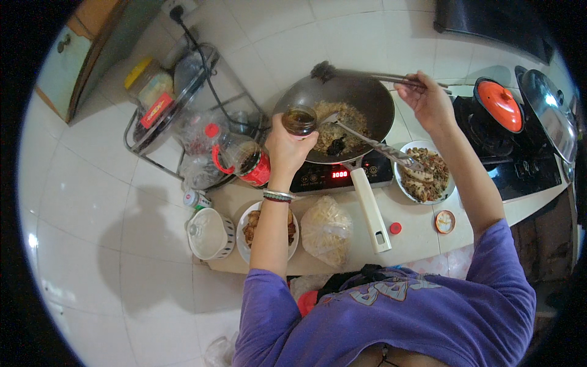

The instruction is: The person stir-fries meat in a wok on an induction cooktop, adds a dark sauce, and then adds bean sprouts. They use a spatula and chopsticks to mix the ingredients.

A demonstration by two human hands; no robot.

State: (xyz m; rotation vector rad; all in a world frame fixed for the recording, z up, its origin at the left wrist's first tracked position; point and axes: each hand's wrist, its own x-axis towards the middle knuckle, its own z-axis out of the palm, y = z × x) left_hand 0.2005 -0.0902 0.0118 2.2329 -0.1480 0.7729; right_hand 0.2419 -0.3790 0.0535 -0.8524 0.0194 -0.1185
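My left hand (290, 149) grips an uncapped glass jar (299, 121) of dark sauce, held over the left side of the wok (380, 103). In my right hand (426, 103) is a pair of chopsticks (371, 76). Their far tips carry a dark clump (323, 72) above the wok's back rim. Pale minced food (353, 120) covers the wok's bottom, with a black dollop (336, 146) on it. A metal spatula (373, 143) rests in the wok, its handle leaning over the near right rim. Beneath sits a lit induction cooker (312, 176).
A plate of chopped food (424, 172) stands right of the cooker. Nearer are a jar lid (445, 222), a red cap (395, 228), the wok's white handle (371, 211) and a bag of noodles (327, 229). Left are a red-handled oil bottle (250, 160) and a white pot (208, 235).
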